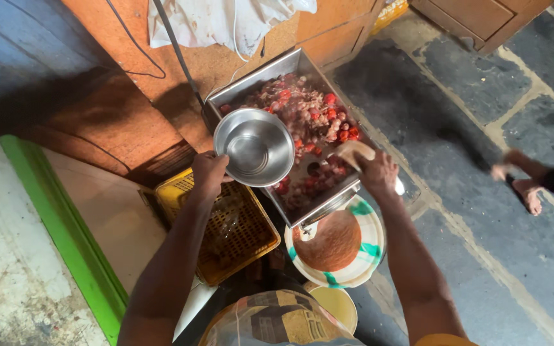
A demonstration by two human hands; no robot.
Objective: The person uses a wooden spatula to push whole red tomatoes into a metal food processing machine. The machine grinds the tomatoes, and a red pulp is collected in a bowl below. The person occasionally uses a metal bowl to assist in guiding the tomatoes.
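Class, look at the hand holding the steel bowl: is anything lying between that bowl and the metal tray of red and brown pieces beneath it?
Nothing visible does. The left hand holds the steel bowl by its rim, directly over the metal tray, with no lid or other object seen between them.

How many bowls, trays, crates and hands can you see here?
Steel bowl: 1
White-and-green bowl of reddish paste: 1
Yellow bowl: 1
Steel hopper tray: 1
Yellow crate: 1
Hands: 2, left hand, right hand
Total: 7
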